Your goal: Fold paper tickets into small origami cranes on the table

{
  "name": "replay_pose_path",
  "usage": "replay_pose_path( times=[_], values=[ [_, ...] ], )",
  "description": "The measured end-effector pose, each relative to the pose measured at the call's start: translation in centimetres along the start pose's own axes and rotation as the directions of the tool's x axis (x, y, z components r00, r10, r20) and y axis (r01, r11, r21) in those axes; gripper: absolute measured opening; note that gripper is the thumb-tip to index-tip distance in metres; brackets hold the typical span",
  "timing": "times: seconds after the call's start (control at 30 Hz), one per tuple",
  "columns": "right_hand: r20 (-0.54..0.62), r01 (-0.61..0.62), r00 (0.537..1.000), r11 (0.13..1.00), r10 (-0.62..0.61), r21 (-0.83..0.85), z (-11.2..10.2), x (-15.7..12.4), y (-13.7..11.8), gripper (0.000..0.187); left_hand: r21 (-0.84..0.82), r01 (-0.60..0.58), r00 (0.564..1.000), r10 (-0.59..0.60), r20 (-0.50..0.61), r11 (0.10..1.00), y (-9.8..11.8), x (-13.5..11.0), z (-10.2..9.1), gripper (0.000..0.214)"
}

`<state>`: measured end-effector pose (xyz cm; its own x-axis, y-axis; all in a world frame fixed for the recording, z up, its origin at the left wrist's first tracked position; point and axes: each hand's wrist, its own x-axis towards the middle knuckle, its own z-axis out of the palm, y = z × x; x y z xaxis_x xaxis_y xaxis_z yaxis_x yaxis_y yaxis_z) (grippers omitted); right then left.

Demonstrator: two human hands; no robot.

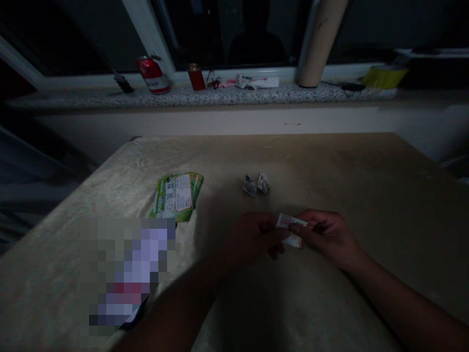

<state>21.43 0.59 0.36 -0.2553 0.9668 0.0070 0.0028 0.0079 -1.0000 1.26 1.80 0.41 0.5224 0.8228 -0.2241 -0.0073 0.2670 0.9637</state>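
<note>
Light is dim: the worktop [106,195] is palest at left and darkens rightward, with a soft shadow [249,308] between the forearms [183,308]. The windowpanes [198,34] are nearly black, faintly reflecting a silhouette [256,44]. Coarse pixelation [146,264] masks a lower-left patch.

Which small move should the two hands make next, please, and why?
Probably the right hand should fold its edge of the small paper while the left hand steadies the other side: both hands pinch it, it looks mostly flat, and two folded-looking paper pieces sit beyond it.
</note>
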Motion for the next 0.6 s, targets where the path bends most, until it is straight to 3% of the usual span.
replay_pose_path(
  times=[0.13,0.33,0.43,0.6],
  values=[
    [0.005,-0.01,1.0,0.997,0.01,0.076,-0.2,0.1,0.2,0.022,-0.031,-0.073,0.991,0.069,-0.118,0.997,0.0,0.0,0.4,0.031],
    [0.082,-0.085,0.994,0.965,0.066,0.25,-0.4,0.0,0.8,0.019,-0.047,-0.128,0.976,0.118,-0.182,0.991,0.1,-0.5,1.2,0.03],
    [0.133,-0.137,0.986,0.934,0.098,0.331,-0.4,0.1,1.0,0.023,-0.088,-0.124,0.979,0.108,-0.173,0.988,0.4,-0.6,0.9,0.029],
    [0.192,-0.145,0.977,0.944,0.09,0.297,-0.4,0.2,0.9,0.018,-0.14,-0.093,0.994,0.084,-0.068,0.986,0.5,-0.5,0.0,0.026]
  ],
)
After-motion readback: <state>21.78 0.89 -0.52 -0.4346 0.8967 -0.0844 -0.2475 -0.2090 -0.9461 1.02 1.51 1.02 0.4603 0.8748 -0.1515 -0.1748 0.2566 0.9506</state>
